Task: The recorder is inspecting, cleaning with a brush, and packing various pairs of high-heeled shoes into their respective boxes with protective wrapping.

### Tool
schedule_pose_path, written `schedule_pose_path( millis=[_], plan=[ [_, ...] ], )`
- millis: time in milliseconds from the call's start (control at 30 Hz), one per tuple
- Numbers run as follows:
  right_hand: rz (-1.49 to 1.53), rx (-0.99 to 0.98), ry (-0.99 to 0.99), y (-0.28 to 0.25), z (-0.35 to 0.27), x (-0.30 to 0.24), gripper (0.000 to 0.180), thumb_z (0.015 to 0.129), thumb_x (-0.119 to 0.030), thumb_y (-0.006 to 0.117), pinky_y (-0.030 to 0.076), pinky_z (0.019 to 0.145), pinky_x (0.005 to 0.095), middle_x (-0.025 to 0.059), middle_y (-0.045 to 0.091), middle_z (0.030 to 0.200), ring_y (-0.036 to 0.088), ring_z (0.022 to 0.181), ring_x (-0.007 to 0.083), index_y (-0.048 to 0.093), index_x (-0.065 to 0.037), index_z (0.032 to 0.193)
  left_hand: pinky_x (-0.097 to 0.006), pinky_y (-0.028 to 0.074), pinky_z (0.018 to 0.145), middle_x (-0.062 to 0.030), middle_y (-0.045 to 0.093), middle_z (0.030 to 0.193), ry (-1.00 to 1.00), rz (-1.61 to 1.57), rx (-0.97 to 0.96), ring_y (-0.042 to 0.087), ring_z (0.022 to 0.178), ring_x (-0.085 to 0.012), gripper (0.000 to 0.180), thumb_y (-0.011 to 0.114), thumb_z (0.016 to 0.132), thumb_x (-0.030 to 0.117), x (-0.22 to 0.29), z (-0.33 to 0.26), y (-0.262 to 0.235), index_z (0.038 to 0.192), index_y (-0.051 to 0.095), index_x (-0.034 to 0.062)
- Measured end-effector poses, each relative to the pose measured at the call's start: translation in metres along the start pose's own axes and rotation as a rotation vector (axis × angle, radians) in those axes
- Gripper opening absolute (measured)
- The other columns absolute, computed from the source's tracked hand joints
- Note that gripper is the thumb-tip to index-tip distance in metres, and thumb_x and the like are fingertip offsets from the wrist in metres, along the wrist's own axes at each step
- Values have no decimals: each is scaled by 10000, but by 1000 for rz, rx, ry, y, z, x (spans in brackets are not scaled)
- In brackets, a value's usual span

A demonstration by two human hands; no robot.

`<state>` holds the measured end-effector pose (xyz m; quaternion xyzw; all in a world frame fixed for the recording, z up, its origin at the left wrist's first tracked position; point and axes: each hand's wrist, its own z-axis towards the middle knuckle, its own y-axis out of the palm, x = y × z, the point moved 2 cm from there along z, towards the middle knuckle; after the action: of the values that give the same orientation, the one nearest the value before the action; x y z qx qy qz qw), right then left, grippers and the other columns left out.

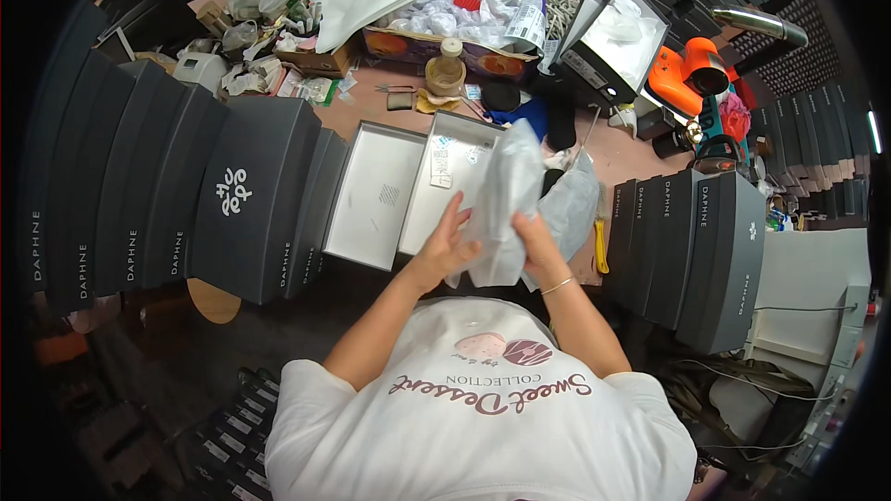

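Observation:
A bundle wrapped in white tissue paper (506, 195) is held upright in front of my chest. My right hand (536, 243) grips its right side, the thumb lying over the paper. My left hand (448, 246) is at its left edge with fingers and thumb spread apart. What the paper wraps is hidden. Just right of it lies a second paper-wrapped bundle (569, 209). Beyond my left hand, an open white-lined box part (369, 190) sits beside another shallow box part (434, 195), which has a small printed label and a clear packet inside.
Dark shoe boxes (255, 195) stand in a row at left, with more boxes (691, 241) at right. A yellow-handled tool (601, 246) lies near the right boxes. Behind are a carton of crumpled paper (455, 0), a jar (445, 74), an open box (617, 37) and an orange device (682, 74).

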<state>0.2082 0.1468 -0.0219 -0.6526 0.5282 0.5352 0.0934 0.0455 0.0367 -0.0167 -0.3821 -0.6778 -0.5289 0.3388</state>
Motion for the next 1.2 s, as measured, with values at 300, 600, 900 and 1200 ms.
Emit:
schedule_pose_path(
  millis=[300, 600, 900, 1200],
  plan=[
    [89, 61, -83, -71, 3, -39, 506, 872, -320, 636, 539, 857, 394, 143, 627, 1105, 643, 968, 252, 498, 1, 1239, -261, 507, 767, -49, 639, 1022, -5, -95, 510, 617, 865, -121, 241, 595, 907, 84, -24, -9, -84, 1125, 588, -17],
    [-291, 156, 37, -33, 105, -14, 563, 812, -286, 712, 497, 858, 345, 100, 616, 1143, 611, 984, 211, 510, 16, 1243, -289, 498, 808, -56, 635, 1073, 51, -173, 671, 612, 946, -136, 272, 595, 920, 154, -24, -6, -108, 1143, 582, 0],
    [-247, 141, -299, -79, 40, -126, 551, 772, -234, 746, 470, 858, 302, 73, 622, 1082, 593, 952, 168, 527, 24, 1206, -366, 510, 804, -70, 619, 1016, 40, -472, 1082, 615, 924, -192, 232, 568, 926, 169, -33, -15, -163, 1085, 560, 1],
    [-1035, 445, -421, -152, -45, -176, 390, 764, -151, 727, 471, 795, 284, 84, 652, 971, 593, 875, 138, 595, 76, 1052, -351, 478, 817, -116, 607, 1075, 41, -441, 1190, 583, 973, -208, 289, 559, 911, 153, -60, 24, -203, 1140, 542, -22]
  ],
)
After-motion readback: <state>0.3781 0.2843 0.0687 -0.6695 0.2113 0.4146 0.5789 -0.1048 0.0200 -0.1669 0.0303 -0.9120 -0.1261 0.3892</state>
